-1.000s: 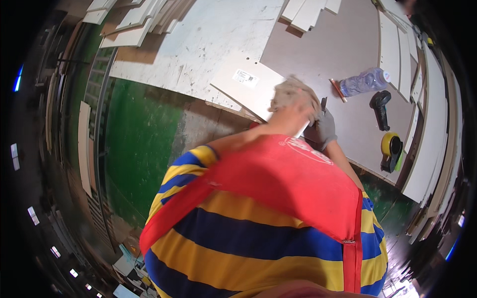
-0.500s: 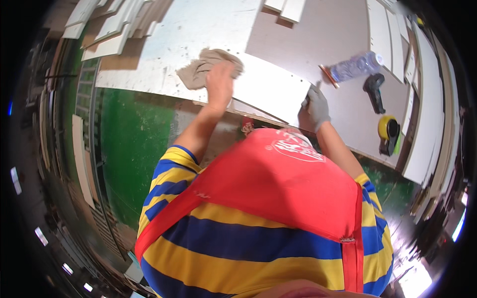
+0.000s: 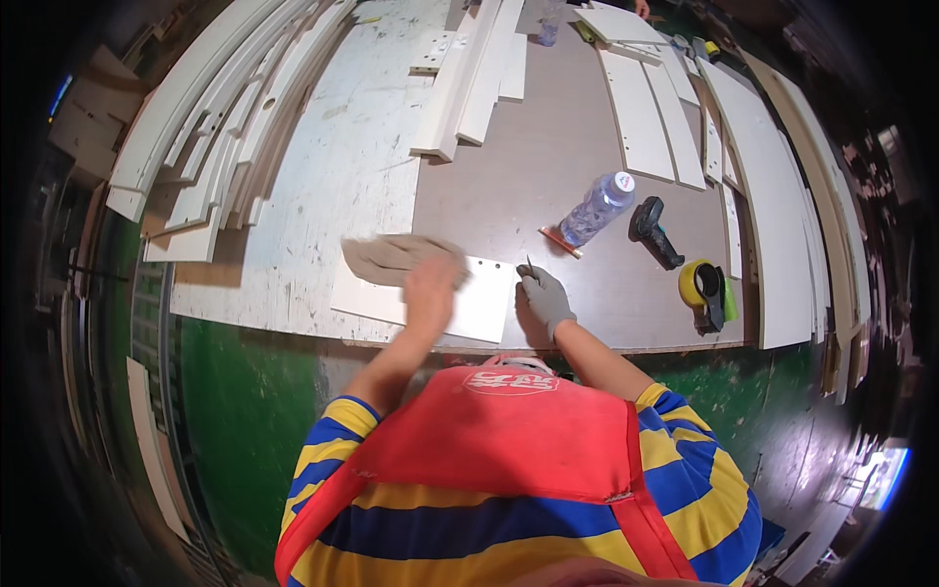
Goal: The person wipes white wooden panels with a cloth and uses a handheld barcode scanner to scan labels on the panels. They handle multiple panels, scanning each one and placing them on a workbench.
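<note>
A white board (image 3: 486, 311) with small dark holes near its corner lies at the table's near edge. On its left part, my bare left hand (image 3: 430, 293) is closed on a crumpled beige cloth (image 3: 386, 262), which is smeared by motion. My right hand (image 3: 548, 296), in a grey glove, rests just past the board's right end. A thin, dark, pointed tool (image 3: 529, 264) sticks up from its closed fingers; its kind cannot be made out.
Beyond my right hand are a clear plastic bottle (image 3: 599, 207), a reddish-brown strip (image 3: 560, 242), a black handheld scanner (image 3: 655, 233) and a yellow tape dispenser (image 3: 702, 286). White panels are stacked at left (image 3: 210, 147), right (image 3: 773, 205) and far middle (image 3: 469, 83).
My view has shifted, showing more of the table's far side. The cloth and left hand stay on the board, blurred by wiping motion. The right hand remains at the board's right end.
</note>
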`<control>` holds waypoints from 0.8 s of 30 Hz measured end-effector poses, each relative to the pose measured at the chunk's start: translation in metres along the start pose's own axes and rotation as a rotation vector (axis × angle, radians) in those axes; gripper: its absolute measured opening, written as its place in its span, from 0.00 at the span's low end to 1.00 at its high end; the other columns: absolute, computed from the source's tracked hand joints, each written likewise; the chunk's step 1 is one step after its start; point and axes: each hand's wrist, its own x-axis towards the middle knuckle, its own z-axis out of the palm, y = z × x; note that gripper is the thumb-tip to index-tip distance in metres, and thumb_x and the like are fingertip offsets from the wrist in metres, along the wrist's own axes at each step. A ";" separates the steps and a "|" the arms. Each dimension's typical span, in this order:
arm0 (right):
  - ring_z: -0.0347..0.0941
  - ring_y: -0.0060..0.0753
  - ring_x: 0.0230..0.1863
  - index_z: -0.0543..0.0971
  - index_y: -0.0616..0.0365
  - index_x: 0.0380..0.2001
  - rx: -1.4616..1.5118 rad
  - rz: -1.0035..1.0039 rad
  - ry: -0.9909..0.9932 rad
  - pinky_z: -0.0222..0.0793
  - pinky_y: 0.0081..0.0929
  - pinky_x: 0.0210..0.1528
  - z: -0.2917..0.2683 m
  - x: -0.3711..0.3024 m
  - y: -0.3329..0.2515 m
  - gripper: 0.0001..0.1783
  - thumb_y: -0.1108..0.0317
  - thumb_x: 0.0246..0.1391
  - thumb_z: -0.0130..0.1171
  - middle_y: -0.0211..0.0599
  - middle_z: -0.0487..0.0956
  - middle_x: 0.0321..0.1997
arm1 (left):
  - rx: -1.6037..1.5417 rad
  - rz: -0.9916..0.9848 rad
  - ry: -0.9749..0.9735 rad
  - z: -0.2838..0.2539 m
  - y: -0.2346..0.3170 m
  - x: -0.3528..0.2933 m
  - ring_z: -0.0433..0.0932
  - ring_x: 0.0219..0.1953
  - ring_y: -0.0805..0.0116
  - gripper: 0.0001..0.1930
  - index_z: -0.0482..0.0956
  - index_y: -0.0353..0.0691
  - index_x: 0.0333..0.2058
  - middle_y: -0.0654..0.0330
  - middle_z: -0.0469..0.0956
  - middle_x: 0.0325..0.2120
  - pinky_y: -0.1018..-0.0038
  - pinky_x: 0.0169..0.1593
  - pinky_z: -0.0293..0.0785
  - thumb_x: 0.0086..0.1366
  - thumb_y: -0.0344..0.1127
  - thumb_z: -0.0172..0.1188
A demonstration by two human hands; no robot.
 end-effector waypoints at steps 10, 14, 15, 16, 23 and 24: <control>0.74 0.31 0.35 0.77 0.63 0.50 0.273 0.101 -0.032 0.71 0.28 0.40 -0.014 -0.012 -0.005 0.18 0.63 0.63 0.53 0.38 0.79 0.32 | -0.082 -0.043 0.006 -0.082 -0.044 -0.030 0.76 0.45 0.46 0.14 0.79 0.36 0.41 0.48 0.79 0.40 0.56 0.50 0.73 0.58 0.23 0.50; 0.76 0.47 0.48 0.75 0.63 0.49 -0.603 -0.658 0.135 0.73 0.38 0.51 -0.019 -0.016 0.010 0.17 0.68 0.58 0.54 0.48 0.79 0.45 | 0.169 -0.400 0.365 -0.139 -0.171 -0.083 0.76 0.47 0.46 0.18 0.76 0.31 0.48 0.45 0.77 0.44 0.57 0.53 0.71 0.59 0.25 0.49; 0.74 0.50 0.51 0.74 0.63 0.48 -0.665 -0.735 0.128 0.72 0.39 0.54 -0.018 -0.010 0.023 0.17 0.69 0.57 0.54 0.49 0.77 0.49 | 0.180 -0.404 0.453 -0.151 -0.194 -0.090 0.76 0.47 0.46 0.19 0.75 0.30 0.50 0.44 0.77 0.45 0.57 0.54 0.71 0.59 0.25 0.49; 0.73 0.53 0.53 0.74 0.62 0.48 -0.742 -0.792 0.133 0.71 0.41 0.56 -0.019 -0.007 0.031 0.17 0.69 0.56 0.54 0.51 0.75 0.52 | 0.174 -0.363 0.532 -0.159 -0.210 -0.088 0.75 0.48 0.46 0.21 0.74 0.28 0.52 0.44 0.77 0.46 0.57 0.55 0.71 0.59 0.26 0.49; 0.76 0.43 0.43 0.76 0.59 0.45 -0.156 -0.267 -0.061 0.70 0.34 0.46 -0.024 -0.026 0.009 0.18 0.56 0.63 0.55 0.48 0.78 0.41 | -0.038 -0.208 0.273 -0.107 -0.153 -0.015 0.69 0.55 0.47 0.21 0.72 0.32 0.54 0.44 0.72 0.53 0.58 0.62 0.62 0.63 0.32 0.50; 0.76 0.41 0.40 0.76 0.60 0.45 -0.150 -0.210 -0.072 0.71 0.33 0.44 -0.026 -0.030 0.004 0.18 0.56 0.63 0.54 0.46 0.78 0.39 | -0.112 -0.213 0.103 -0.098 -0.129 -0.007 0.67 0.59 0.46 0.21 0.72 0.34 0.55 0.44 0.70 0.55 0.58 0.63 0.60 0.64 0.34 0.52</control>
